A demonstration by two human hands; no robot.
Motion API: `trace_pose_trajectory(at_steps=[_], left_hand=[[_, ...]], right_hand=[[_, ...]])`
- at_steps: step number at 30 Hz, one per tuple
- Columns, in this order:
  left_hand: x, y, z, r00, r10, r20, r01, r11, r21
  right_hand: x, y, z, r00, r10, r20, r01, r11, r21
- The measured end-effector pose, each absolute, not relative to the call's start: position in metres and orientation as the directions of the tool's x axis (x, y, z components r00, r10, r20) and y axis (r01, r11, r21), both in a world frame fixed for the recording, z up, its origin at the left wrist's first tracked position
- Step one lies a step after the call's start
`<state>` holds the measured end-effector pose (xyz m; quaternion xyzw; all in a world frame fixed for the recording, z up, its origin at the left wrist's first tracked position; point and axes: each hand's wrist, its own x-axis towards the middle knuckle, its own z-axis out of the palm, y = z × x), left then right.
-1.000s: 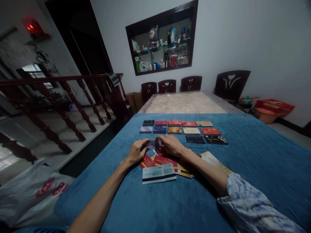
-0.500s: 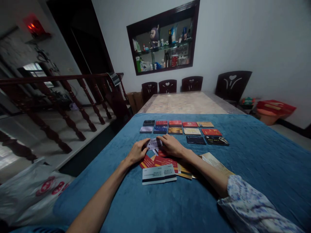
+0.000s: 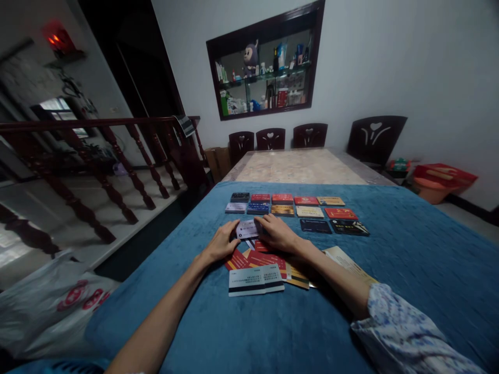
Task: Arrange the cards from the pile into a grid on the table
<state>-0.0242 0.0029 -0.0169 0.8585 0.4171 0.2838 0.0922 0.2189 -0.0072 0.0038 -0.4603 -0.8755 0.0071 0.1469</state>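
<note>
Between my two hands is a pale lilac card (image 3: 248, 229), its print facing up; whether more cards lie under it I cannot tell. My left hand (image 3: 224, 241) grips its left end with thumb and fingers. At the right end, my right hand (image 3: 277, 233) has its fingers closed on the same card. Just below them, red cards (image 3: 265, 260) are spread loosely, partly hidden by my right hand. Two light grey cards with a dark stripe (image 3: 249, 281) overlap nearest to me. Gold cards (image 3: 298, 276) and a cream card (image 3: 345, 259) lie partly under my right forearm.
Beyond my hands, several card stacks stand in rows, among them a red stack (image 3: 282, 198), a blue one (image 3: 258, 208) and a black one (image 3: 350, 227). A blue cloth (image 3: 187, 332) covers the near table. A white plastic bag (image 3: 50, 306) is at left, beside a wooden railing (image 3: 93, 123).
The view has shifted slightly. Both hands keep hold of the lilac card, which now shows a little more of its face. The other cards lie as before.
</note>
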Motion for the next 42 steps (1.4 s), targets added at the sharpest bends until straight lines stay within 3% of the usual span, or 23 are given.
trace_pose_trajectory(at_steps=[14,27,42], left_hand=[[-0.021,0.003,-0.017,0.475,0.786,0.396,0.682,-0.613,0.399],[-0.032,0.019,0.015,0.509,0.818,0.268,0.794,-0.566,0.219],[-0.047,0.066,0.028,0.504,0.839,0.208,0.843,-0.53,0.095]], right_hand=[[0.218,-0.008,0.013,-0.522,0.811,0.264,0.816,0.565,-0.122],[0.195,0.006,0.041,-0.525,0.834,0.171,0.847,0.532,0.008],[0.173,0.047,0.053,-0.512,0.849,0.134,0.858,0.512,0.032]])
